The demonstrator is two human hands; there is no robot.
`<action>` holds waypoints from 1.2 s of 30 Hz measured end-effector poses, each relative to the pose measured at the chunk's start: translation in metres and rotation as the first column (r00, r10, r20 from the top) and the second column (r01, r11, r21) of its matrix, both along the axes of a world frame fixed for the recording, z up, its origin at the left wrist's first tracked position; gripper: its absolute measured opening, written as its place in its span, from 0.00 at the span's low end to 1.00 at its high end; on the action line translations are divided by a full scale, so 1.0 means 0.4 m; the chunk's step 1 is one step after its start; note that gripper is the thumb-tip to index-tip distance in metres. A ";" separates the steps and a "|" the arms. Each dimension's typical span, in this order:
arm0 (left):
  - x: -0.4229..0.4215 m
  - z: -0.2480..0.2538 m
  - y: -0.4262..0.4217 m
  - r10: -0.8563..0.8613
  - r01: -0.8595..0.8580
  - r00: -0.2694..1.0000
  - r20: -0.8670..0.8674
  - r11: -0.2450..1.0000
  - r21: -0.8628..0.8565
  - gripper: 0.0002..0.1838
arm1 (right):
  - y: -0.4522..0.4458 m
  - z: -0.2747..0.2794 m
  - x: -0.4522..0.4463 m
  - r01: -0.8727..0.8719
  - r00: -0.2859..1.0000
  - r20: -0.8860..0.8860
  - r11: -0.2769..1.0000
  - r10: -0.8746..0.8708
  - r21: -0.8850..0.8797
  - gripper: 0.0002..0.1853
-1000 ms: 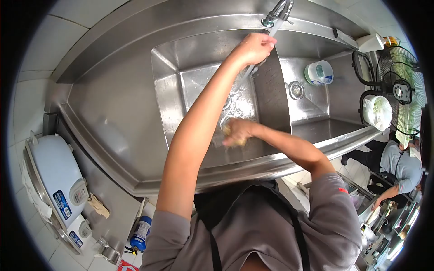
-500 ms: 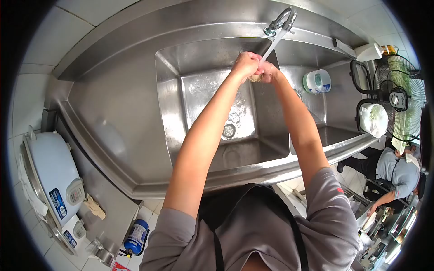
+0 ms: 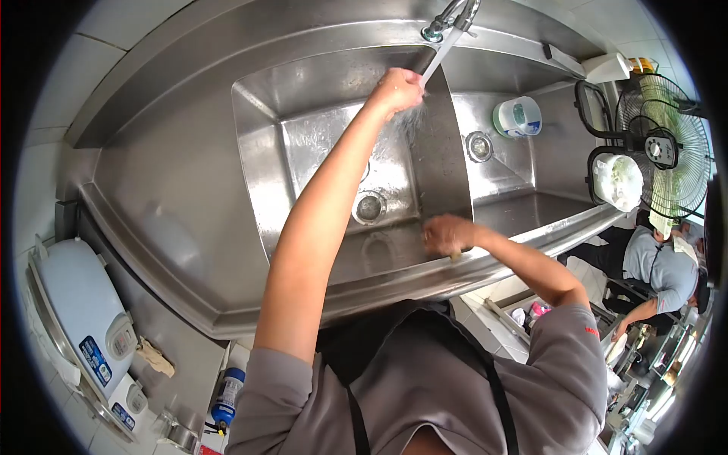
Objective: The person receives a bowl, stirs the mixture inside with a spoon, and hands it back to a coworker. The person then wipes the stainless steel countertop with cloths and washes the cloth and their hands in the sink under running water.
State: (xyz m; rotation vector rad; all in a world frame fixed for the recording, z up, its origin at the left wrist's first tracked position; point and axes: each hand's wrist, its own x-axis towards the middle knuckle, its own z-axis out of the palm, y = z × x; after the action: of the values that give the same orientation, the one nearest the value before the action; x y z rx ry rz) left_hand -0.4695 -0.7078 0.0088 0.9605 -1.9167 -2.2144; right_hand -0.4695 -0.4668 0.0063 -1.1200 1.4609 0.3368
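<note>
My left hand [image 3: 397,92] is over the far side of the large steel sink basin [image 3: 299,189], with its fingers curled closed beside the water running from the faucet [image 3: 449,26]. Whatever those fingers may hold is hidden. Water splashes down below it into the basin. My right hand [image 3: 449,234], smeared by motion, is low over the near right corner of the basin by the front rim. Its fingers look curled, and a small yellowish thing [image 3: 455,255] shows at their underside, too blurred to name.
A white tub [image 3: 518,117] stands in the smaller right basin beside its drain [image 3: 479,147]. Right of the sink are a fan [image 3: 661,148] and a bag-lined container [image 3: 618,182]. Rice cookers [image 3: 82,299] line the left; a co-worker [image 3: 658,265] is at far right.
My right hand has left my left hand under the faucet and swung back toward the sink's front rim. My left hand stays by the stream. The view has shifted slightly.
</note>
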 end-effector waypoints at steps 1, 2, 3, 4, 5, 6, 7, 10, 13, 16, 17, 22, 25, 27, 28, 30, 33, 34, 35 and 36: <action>-0.003 -0.020 0.007 -0.024 0.024 1.000 0.004 1.000 0.011 0.15 | 0.035 -0.011 0.008 -0.090 0.990 -0.115 0.996 0.086 -0.030 0.14; -0.007 -0.040 0.014 -0.048 0.048 0.999 0.008 0.999 0.024 0.15 | 0.081 -0.044 0.004 -0.182 0.959 -0.228 0.982 0.166 -0.048 0.12; -0.011 -0.049 0.021 -0.071 0.070 0.997 0.032 0.997 0.029 0.15 | 0.100 -0.065 0.001 -0.276 0.909 -0.341 0.960 0.242 -0.055 0.12; -0.015 -0.057 0.027 -0.071 0.070 0.997 0.013 0.996 0.049 0.15 | 0.107 -0.090 -0.003 -0.374 0.866 -0.366 0.927 0.341 -0.021 0.12; -0.011 -0.061 0.038 -0.075 0.075 0.997 -0.001 0.995 0.070 0.15 | 0.104 -0.105 0.000 -0.463 0.816 -0.383 0.886 0.433 0.014 0.11; -0.006 -0.057 0.041 -0.076 0.078 0.997 -0.019 0.993 0.085 0.15 | 0.097 -0.126 -0.002 -0.549 0.754 -0.402 0.835 0.519 0.048 0.12; 0.001 -0.052 0.038 -0.077 0.079 0.997 -0.028 0.993 0.087 0.14 | 0.092 -0.166 -0.005 -0.604 0.701 -0.435 0.795 0.566 0.062 0.11; 0.052 -0.014 0.028 -0.120 0.120 0.993 -0.004 0.990 0.080 0.14 | 0.062 -0.283 -0.008 -0.650 0.589 -0.552 0.752 0.590 0.109 0.10; 0.118 -0.004 0.035 -0.149 0.143 0.988 0.052 0.985 0.098 0.14 | -0.100 -0.405 -0.144 -0.693 0.509 -0.740 0.719 0.440 -0.049 0.09; 0.165 -0.056 0.045 -0.024 0.019 0.994 0.106 0.999 0.044 0.15 | -0.286 -0.289 -0.188 -0.041 0.778 -0.567 0.878 -0.271 -0.476 0.16; 0.168 -0.080 0.049 0.033 -0.035 0.993 0.113 0.999 0.016 0.15 | -0.331 -0.272 -0.209 0.131 0.812 -0.443 0.859 -0.379 -0.495 0.21; 0.163 -0.093 0.057 0.116 -0.125 0.986 0.122 0.990 0.072 0.17 | -0.448 -0.245 -0.270 0.889 0.456 0.318 0.445 -0.831 -0.110 0.23; 0.162 -0.017 0.034 0.048 -0.045 0.998 -0.034 0.996 0.081 0.17 | -0.448 -0.190 -0.282 0.906 0.272 0.619 0.412 -0.737 0.092 0.16; 0.165 0.036 0.015 0.020 -0.016 0.993 -0.117 0.999 0.042 0.17 | -0.445 -0.165 -0.286 0.937 0.117 0.681 0.308 -0.723 0.165 0.15; 0.172 0.065 -0.001 0.009 -0.008 0.990 -0.140 1.000 0.009 0.17 | -0.446 -0.156 -0.293 0.917 0.076 0.715 0.329 -0.695 0.223 0.15; 0.188 0.118 -0.032 0.015 -0.022 0.990 -0.142 0.998 -0.051 0.17 | -0.473 -0.133 -0.230 0.858 0.444 0.678 0.497 -0.586 -0.132 0.15; 0.203 0.134 -0.079 0.071 -0.078 0.992 -0.108 0.995 -0.058 0.17 | -0.511 -0.212 -0.016 0.673 0.740 0.432 0.576 -0.515 -0.465 0.16; 0.213 0.138 -0.090 0.083 -0.089 0.992 -0.091 0.994 -0.070 0.17 | -0.527 -0.225 0.074 0.515 0.851 0.249 0.643 -0.462 -0.568 0.19; 0.224 0.133 -0.104 0.083 -0.090 0.994 -0.077 0.993 -0.082 0.17 | -0.516 -0.173 0.172 0.683 0.726 0.274 0.614 -0.631 -0.395 0.18; 0.239 0.128 -0.113 0.104 -0.111 0.992 -0.077 0.990 -0.083 0.17 | -0.515 -0.215 0.232 0.580 0.813 0.257 0.694 -0.522 -0.427 0.15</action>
State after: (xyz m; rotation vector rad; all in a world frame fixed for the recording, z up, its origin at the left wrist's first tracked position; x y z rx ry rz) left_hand -0.3740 -0.7531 0.0599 0.9338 -1.8664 -2.0602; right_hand -0.3767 -0.6729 -0.0797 -0.9931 1.7475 -0.5574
